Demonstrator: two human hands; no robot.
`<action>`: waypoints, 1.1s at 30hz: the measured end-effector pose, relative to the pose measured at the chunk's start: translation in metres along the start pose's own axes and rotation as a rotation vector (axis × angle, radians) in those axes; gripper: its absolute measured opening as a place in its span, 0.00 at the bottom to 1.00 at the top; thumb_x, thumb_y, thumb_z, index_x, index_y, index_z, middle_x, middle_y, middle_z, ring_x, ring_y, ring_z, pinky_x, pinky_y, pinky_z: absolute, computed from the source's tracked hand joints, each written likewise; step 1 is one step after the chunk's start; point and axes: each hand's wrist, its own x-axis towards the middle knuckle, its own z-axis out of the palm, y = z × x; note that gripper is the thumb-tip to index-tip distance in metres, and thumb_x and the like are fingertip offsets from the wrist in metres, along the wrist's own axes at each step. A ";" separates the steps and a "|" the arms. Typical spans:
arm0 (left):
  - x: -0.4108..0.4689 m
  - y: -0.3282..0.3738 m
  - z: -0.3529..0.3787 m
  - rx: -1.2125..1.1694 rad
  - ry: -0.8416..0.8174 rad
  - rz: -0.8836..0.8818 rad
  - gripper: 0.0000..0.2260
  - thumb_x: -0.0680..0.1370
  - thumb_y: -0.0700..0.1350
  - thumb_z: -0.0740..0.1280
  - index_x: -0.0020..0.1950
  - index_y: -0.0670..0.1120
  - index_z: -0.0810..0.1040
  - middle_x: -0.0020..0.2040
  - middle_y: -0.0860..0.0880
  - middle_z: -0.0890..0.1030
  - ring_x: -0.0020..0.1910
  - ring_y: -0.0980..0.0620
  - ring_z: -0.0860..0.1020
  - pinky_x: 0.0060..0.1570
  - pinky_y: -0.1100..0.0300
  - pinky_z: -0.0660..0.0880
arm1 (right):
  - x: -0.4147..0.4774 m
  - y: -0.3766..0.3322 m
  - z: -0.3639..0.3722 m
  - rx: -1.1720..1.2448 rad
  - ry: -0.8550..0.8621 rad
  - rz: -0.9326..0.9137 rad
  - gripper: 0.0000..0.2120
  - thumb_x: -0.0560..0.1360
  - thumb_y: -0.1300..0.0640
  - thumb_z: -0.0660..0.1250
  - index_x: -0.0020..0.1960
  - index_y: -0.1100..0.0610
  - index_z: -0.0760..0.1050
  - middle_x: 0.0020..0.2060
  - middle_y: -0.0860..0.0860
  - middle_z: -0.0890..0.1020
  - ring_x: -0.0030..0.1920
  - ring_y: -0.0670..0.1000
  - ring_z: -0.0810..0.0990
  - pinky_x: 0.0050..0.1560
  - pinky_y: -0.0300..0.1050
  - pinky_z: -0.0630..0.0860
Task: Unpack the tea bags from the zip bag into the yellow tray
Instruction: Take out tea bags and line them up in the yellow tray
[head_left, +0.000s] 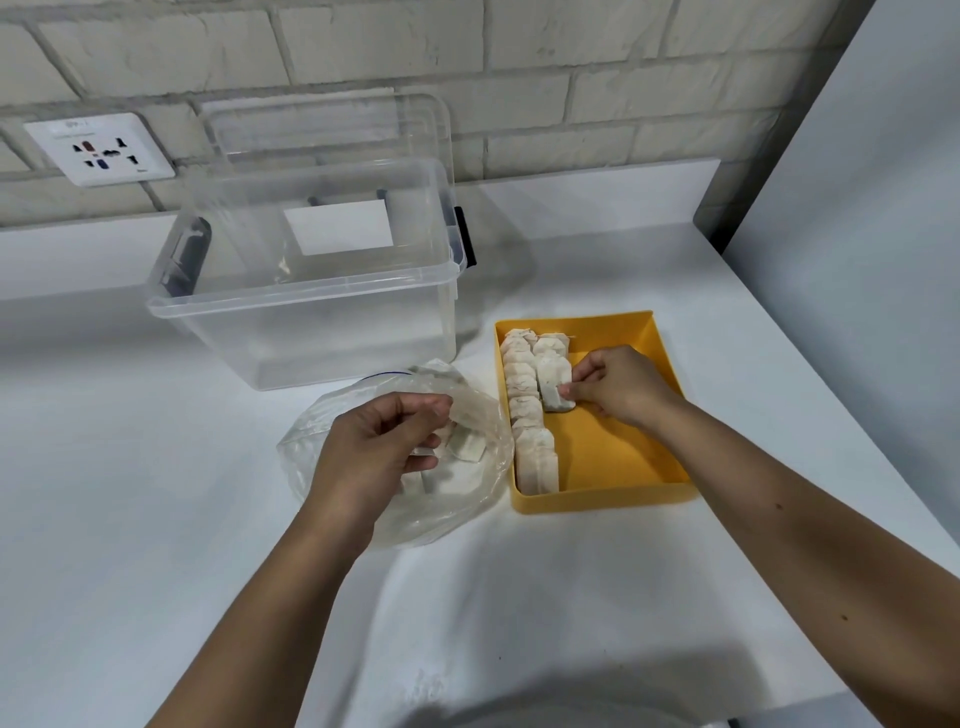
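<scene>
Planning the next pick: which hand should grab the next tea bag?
Likely left: the left hand grips the zip bag, beside a loose tea bag; the right hand pinches another in the tray.

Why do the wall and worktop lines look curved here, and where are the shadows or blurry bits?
Head view: the wide lens bows the brick wall and counter edges; soft shadows fall beneath both forearms, a darker one at the bottom edge; the zip bag is hazy, blurring the tea bags inside; no strong glare.
</scene>
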 end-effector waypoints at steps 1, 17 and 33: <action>0.000 0.002 -0.003 0.019 0.012 0.004 0.04 0.77 0.41 0.71 0.48 0.45 0.86 0.38 0.49 0.84 0.38 0.52 0.79 0.41 0.60 0.80 | -0.001 0.000 0.000 -0.003 -0.002 0.005 0.11 0.68 0.52 0.78 0.46 0.55 0.80 0.41 0.49 0.83 0.45 0.52 0.82 0.49 0.49 0.80; 0.023 -0.041 -0.021 1.206 0.062 0.430 0.07 0.78 0.46 0.66 0.50 0.52 0.84 0.42 0.51 0.84 0.42 0.49 0.81 0.38 0.56 0.76 | -0.083 -0.085 0.044 -0.074 0.031 -0.470 0.05 0.69 0.52 0.76 0.45 0.47 0.83 0.39 0.42 0.81 0.38 0.39 0.76 0.38 0.38 0.72; 0.042 -0.039 -0.009 1.262 0.190 0.471 0.12 0.81 0.56 0.60 0.59 0.57 0.81 0.47 0.51 0.85 0.48 0.48 0.82 0.38 0.58 0.68 | -0.083 -0.091 0.047 -0.314 0.105 -0.516 0.06 0.72 0.50 0.73 0.48 0.44 0.81 0.44 0.41 0.72 0.47 0.42 0.74 0.36 0.38 0.68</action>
